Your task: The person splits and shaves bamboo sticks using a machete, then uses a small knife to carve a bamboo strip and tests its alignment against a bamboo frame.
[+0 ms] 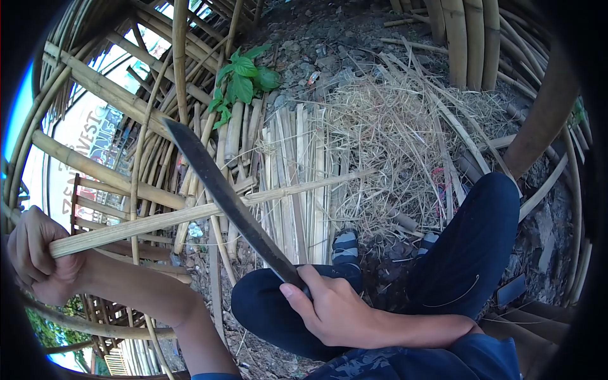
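Observation:
At the far left my left hand (44, 256) is wrapped round the near end of a long split bamboo strip (158, 221), which slants up to the right across the view. My right hand (332, 304), low in the centre, grips the handle of a long dark blade (228, 196). The blade points up and to the left and crosses over the strip near its middle. Its handle is mostly hidden by my fingers. Beyond the blade, several pale split strips (307, 152) lie side by side on the ground.
Thin shavings (386, 120) are heaped right of the strips. A green leafy plant (244, 79) grows at the top. Bamboo poles (465, 44) stand upper right, and a bamboo frame (107, 164) is on the left. A dark phone-like object (511, 290) lies beside the right knee.

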Demonstrator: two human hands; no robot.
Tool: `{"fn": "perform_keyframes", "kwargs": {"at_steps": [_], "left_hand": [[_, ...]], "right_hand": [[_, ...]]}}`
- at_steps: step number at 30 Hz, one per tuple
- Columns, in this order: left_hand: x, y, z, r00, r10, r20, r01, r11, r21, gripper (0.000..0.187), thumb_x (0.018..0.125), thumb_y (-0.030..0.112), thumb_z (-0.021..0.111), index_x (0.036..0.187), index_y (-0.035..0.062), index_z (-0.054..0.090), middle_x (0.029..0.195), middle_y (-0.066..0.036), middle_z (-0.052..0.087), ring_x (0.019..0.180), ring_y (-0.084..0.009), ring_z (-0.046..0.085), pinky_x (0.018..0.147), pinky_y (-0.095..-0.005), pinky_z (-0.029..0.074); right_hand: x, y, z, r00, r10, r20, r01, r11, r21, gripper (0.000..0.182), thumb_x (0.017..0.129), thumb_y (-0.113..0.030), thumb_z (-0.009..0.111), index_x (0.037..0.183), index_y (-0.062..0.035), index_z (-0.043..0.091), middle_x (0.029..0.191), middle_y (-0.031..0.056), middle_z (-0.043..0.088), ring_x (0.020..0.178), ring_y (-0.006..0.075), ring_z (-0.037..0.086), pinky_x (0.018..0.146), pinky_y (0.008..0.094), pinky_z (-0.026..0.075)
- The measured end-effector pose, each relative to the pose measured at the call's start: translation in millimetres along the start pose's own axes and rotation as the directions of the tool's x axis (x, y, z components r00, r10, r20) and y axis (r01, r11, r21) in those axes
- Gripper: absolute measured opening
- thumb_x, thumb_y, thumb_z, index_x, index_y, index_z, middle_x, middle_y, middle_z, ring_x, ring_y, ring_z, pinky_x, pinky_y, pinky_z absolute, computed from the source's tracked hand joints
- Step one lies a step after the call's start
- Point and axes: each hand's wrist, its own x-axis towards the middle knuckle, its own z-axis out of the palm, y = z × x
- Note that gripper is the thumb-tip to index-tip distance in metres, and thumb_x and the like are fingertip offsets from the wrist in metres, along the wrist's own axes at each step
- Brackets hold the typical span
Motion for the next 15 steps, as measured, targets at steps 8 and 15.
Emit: {"fn": "perform_keyframes", "kwargs": {"at_steps": [8,15], "left_hand": [[-8,-20,2,0.994,0.079,0.073,-0.069,0.989,-0.128,0.033,0.075,-0.003,0.039,0.049,0.0161,0.041,0.039,0.004,0.04,0.029,0.0006,0.031,0.026,-0.0128,0.019],[-21,-11,-5,0.994,0.066,0.09,-0.045,0.975,-0.216,0.026,0.074,-0.01,0.05,0.056,0.0086,0.045,0.04,0.001,0.043,0.03,-0.0006,0.036,0.026,-0.014,0.023]], "right_hand": [[8,49,-17,0.976,0.218,-0.021,-0.218,0.954,-0.205,0.034,0.102,-0.027,0.048,0.096,0.0066,0.054,0.055,0.0222,0.056,0.057,0.0423,0.063,0.053,0.0471,0.047],[2,56,-22,0.974,0.219,-0.053,-0.225,0.951,-0.211,0.03,0.101,-0.025,0.051,0.099,0.005,0.053,0.061,0.0244,0.059,0.059,0.0434,0.063,0.056,0.0475,0.048]]}}
